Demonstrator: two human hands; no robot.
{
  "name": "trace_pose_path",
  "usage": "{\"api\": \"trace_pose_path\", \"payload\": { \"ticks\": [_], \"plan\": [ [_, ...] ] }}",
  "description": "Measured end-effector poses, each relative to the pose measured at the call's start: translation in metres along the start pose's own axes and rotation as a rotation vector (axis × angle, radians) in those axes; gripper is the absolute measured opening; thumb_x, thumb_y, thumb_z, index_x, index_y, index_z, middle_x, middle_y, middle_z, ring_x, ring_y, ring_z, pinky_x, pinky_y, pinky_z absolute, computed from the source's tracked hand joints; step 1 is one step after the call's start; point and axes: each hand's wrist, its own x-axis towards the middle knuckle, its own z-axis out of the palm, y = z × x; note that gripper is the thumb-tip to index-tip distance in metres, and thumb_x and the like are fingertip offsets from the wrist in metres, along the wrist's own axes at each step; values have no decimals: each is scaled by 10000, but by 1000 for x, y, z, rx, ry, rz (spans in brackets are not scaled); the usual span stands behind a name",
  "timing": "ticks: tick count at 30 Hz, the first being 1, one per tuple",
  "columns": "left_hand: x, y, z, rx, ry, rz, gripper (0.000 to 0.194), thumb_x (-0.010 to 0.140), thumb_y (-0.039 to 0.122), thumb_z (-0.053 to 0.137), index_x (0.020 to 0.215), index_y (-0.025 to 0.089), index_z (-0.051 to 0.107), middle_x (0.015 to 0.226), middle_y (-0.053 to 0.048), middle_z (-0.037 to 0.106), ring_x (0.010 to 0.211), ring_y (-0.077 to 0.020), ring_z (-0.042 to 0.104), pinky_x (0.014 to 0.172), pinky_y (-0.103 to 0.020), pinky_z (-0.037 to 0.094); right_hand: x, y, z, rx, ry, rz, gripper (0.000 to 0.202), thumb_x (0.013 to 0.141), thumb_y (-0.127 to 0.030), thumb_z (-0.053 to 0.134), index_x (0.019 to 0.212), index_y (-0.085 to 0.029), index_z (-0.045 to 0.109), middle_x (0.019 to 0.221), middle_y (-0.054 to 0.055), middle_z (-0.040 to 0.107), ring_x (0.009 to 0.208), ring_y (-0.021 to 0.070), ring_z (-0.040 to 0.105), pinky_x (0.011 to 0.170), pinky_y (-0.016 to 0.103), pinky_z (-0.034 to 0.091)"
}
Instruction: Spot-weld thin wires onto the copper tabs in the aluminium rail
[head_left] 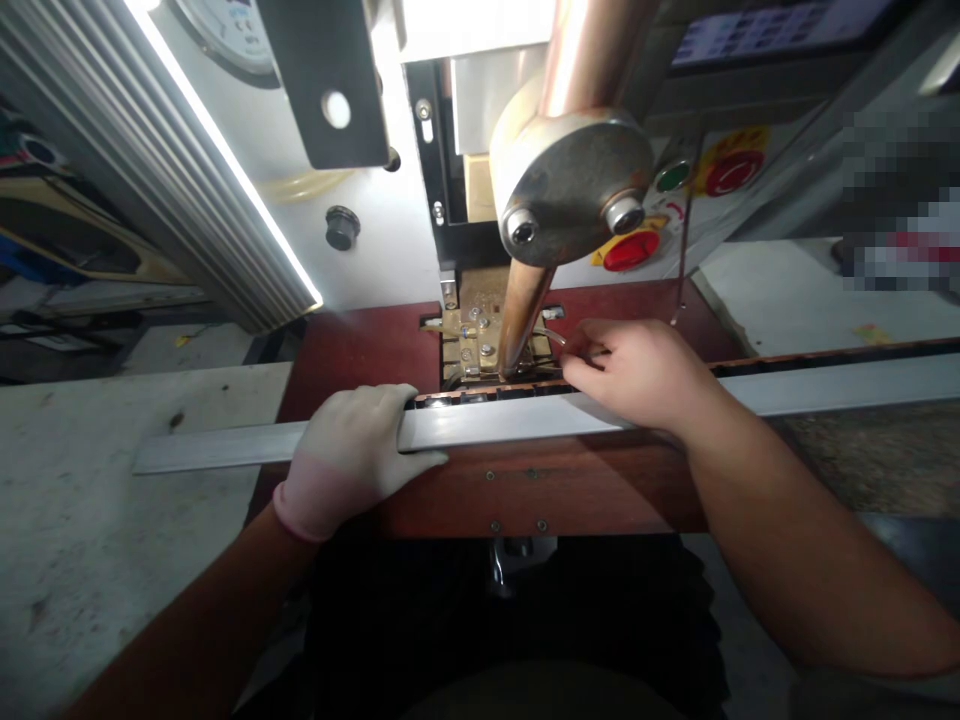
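My left hand [349, 455], in a white glove with a pink cuff, is wrapped over a long flat grey bar [517, 421], its thumb on the near side. Along the bar's far edge runs a copper-coloured strip with dark segments [480, 398]. My bare right hand [634, 370] is closed in a pinch just beyond the bar. A thin pale wire or tube [553, 338] reaches its fingertips; whether they grip it is hidden. Left of those fingers, a copper-coloured rod [523, 310] comes down onto a small brass fixture [480, 345] with screws.
A steel clamp block [577, 185] with two bolts holds the rod. Red buttons [630, 250] sit on the machine front, with a gauge [232, 30] at upper left. The fixture stands on a reddish-brown board [450, 500]. A bright ribbed lamp housing [202, 180] slants down at left.
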Motion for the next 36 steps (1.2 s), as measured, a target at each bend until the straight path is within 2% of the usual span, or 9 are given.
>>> {"api": "trace_pose_path", "payload": {
  "ticks": [7,11,18,26,33,36],
  "plan": [
    [-1,16,10,64,175,47,655,929,730,661,1212,139,678,1054,-135,788,858,-335,728,762,-470,483,-6,-7,-7,98,-88,-111,169,859,-314,617,800,-244,759,675,9,737,593,175,627,616,315,416],
    [-1,22,16,70,245,66,670,941,750,633,1203,135,668,1041,-134,782,845,-321,720,736,-455,457,-7,-8,-5,88,-57,-170,192,881,-325,611,820,-242,773,679,5,750,576,175,644,615,313,437],
    [-1,27,17,69,259,73,635,943,736,638,1176,146,647,994,-104,761,822,-308,697,724,-460,436,-11,-9,3,146,61,-332,207,922,-298,595,895,-230,788,817,5,818,653,174,736,638,298,472],
    [-3,29,19,65,277,77,596,960,689,646,1200,144,641,1002,-100,763,833,-304,700,736,-458,446,-11,-12,2,178,70,-329,185,917,-289,616,873,-221,782,792,-5,808,638,160,735,622,281,466],
    [-2,32,23,62,279,71,562,962,649,656,1214,147,634,1012,-108,761,833,-301,700,736,-452,450,-15,-24,5,200,74,-339,173,928,-286,631,891,-218,786,700,-21,756,580,145,677,610,283,424],
    [-2,34,24,73,291,80,551,958,613,672,1236,139,629,1048,-110,765,836,-306,698,733,-464,457,-16,-28,8,133,85,-350,186,923,-277,617,893,-223,792,703,-7,761,594,168,681,612,304,401]
  ]
}}
